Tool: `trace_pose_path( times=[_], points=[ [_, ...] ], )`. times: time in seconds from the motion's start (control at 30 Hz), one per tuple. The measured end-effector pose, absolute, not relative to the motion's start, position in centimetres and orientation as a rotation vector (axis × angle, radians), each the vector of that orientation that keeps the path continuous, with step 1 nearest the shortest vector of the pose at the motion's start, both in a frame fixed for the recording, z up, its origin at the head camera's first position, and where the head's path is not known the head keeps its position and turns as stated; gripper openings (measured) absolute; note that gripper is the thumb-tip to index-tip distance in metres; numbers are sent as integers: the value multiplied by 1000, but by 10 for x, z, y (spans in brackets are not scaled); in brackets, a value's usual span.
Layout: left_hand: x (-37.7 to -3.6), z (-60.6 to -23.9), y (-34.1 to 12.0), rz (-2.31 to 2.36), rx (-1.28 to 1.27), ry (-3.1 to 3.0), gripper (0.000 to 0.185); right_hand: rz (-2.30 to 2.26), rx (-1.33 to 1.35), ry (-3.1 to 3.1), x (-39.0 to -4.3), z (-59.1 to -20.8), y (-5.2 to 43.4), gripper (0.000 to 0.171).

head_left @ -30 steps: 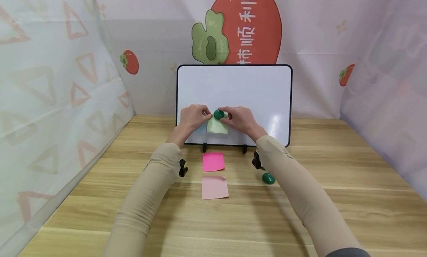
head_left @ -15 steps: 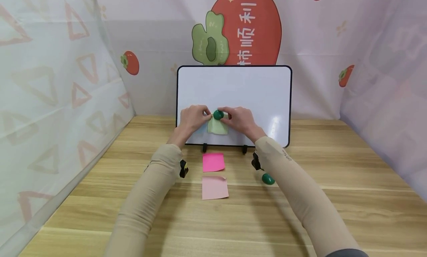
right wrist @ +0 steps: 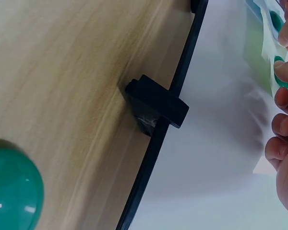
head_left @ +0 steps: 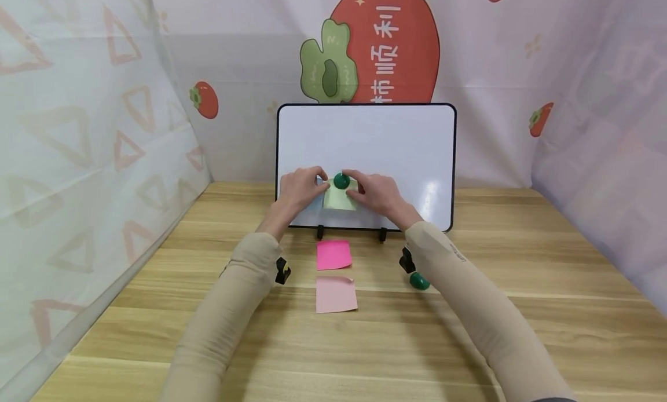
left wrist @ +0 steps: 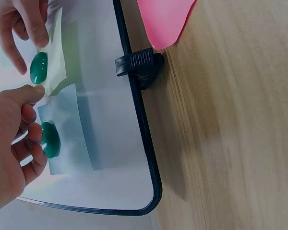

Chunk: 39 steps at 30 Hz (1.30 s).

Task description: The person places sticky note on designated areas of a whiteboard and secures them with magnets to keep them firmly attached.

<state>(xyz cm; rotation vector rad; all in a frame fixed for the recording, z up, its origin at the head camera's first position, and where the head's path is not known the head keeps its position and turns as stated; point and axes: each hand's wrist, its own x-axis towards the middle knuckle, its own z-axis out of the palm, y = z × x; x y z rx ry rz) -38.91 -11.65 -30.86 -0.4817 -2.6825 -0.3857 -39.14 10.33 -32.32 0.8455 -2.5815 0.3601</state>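
Note:
A pale green sticky note (head_left: pixel 339 201) hangs on the whiteboard (head_left: pixel 365 135) under a round green magnet (head_left: pixel 341 181). My right hand (head_left: pixel 378 193) is at the magnet's right, thumb and index finger spread apart around it. In the left wrist view the right thumb touches the note beside the magnet. My left hand (head_left: pixel 299 191) is at the note's upper left corner, one fingertip against the paper and the finger and thumb parted. Behind the left hand, a blue sticky note (left wrist: pixel 72 139) hangs under another green magnet (left wrist: pixel 51 139), mostly hidden in the head view.
On the wooden table (head_left: pixel 333 355) lie a bright pink sticky note (head_left: pixel 334 255) and a light pink one (head_left: pixel 336 295). A green magnet (head_left: pixel 419 281) lies by the right forearm. Black clip feet (left wrist: pixel 140 64) support the whiteboard's lower edge. Printed cloth (head_left: pixel 234 54) surrounds the table.
My right thumb and index finger have come off the magnet and spread. The left finger and thumb have parted slightly at the note's corner. The magnet and note stay on the board.

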Motion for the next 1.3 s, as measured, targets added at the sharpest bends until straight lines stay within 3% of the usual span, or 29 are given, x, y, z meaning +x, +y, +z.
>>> trace_pose_path(
  times=[1.3],
  points=[
    [-353,-332,-152,-587,-593,-2931,21,419,915,-2714,-352,-336,143,46]
  ],
)
